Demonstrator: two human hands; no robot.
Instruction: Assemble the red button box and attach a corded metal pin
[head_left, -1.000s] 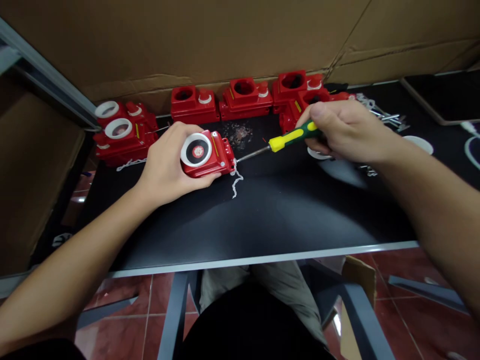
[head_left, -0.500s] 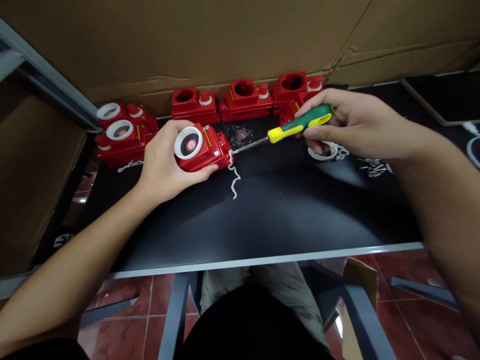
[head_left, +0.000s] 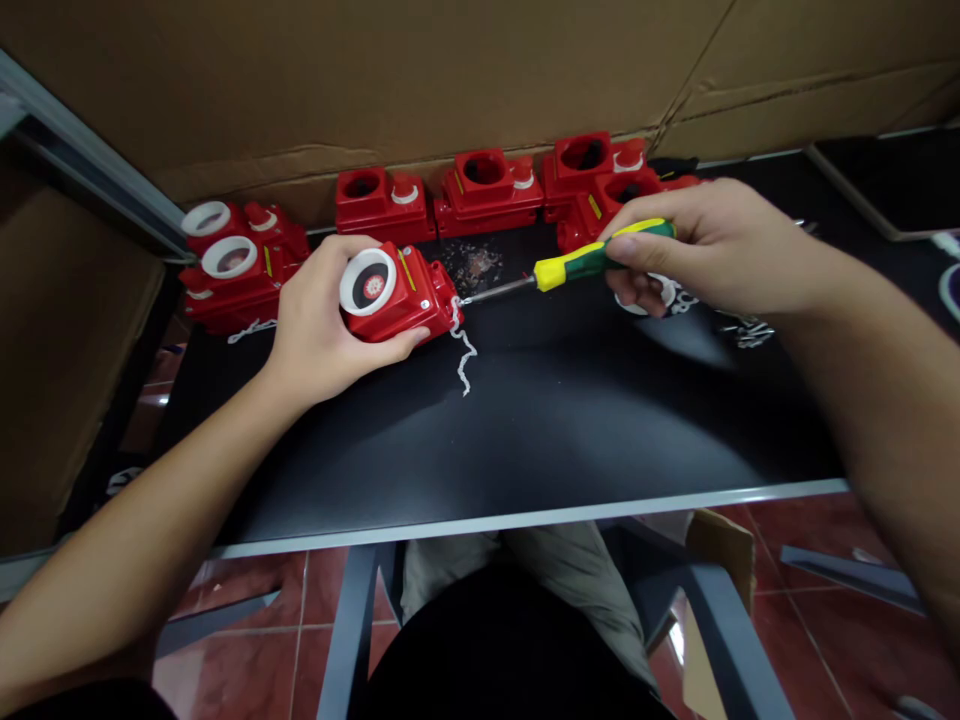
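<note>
Black table (head_left: 525, 430), loaded mostly at back

Rear, along the cardboard: ring-topped pair (head_left: 244, 290) at left, two single red boxes (head_left: 386, 212) mid, right cluster (head_left: 556, 185) close together. Debris patch (head_left: 474, 264) in front of the singles. Right side: white ring (head_left: 632, 304), partly hidden; small metal parts (head_left: 752, 332); dark flat panel (head_left: 900, 180) at far right.

Cardboard (head_left: 450, 80) backs the black table (head_left: 570, 440) above red tiles (head_left: 840, 650).

Along its front, the table (head_left: 570, 430) offers a wide passage between the forearms (head_left: 150, 530), a loose white cord (head_left: 464, 350) reaching into it. Farther back, the screwdriver (head_left: 562, 270) bars the gap between left hand (head_left: 319, 325) and right hand (head_left: 697, 250); behind it, red housings (head_left: 487, 207) line the cardboard wall (head_left: 450, 70), blocking the rear.
</note>
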